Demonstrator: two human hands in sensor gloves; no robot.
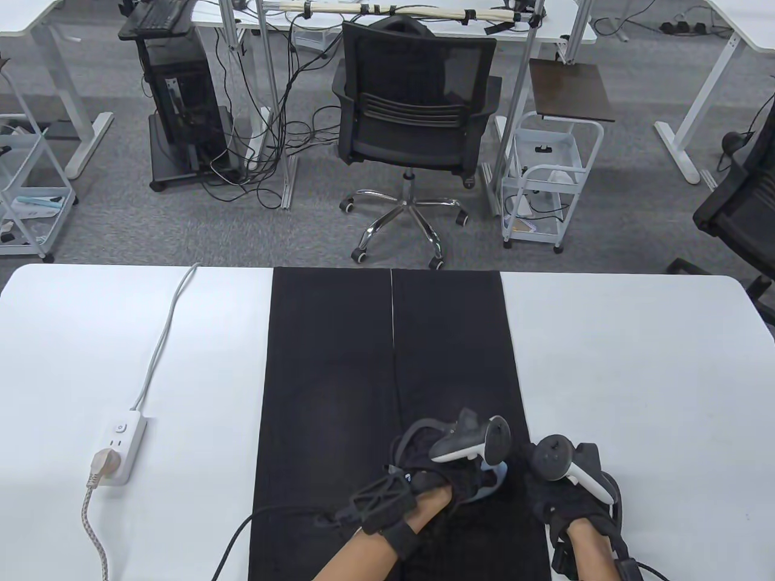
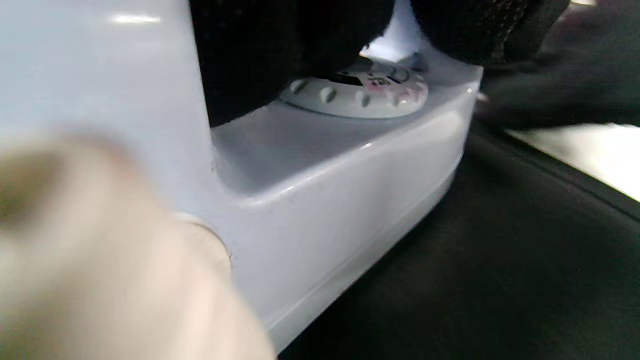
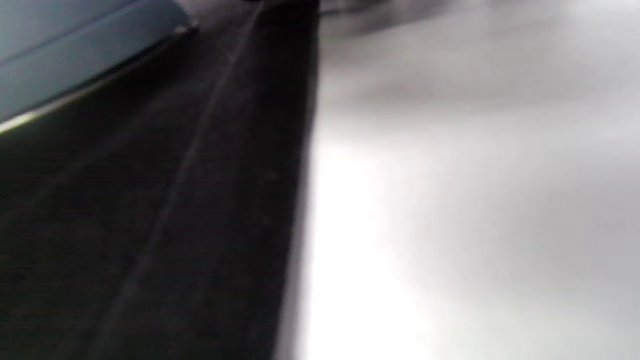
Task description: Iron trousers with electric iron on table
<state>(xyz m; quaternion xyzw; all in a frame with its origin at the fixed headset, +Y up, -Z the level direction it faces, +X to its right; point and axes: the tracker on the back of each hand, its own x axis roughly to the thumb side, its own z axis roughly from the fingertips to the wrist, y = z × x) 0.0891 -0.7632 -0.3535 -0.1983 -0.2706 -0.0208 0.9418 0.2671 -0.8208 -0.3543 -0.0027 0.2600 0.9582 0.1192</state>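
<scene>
Black trousers lie flat on the white surface, legs running toward 12 o'clock. Near their 6 o'clock end a pale blue iron sits on the right leg. The left hand has its grip curled round the iron's handle; the left wrist view shows gloved fingers above the dial. The right hand rests on the trousers just beside the iron at 3 o'clock; whether its grip is spread or curled cannot be told. A power strip lies at 9 o'clock.
</scene>
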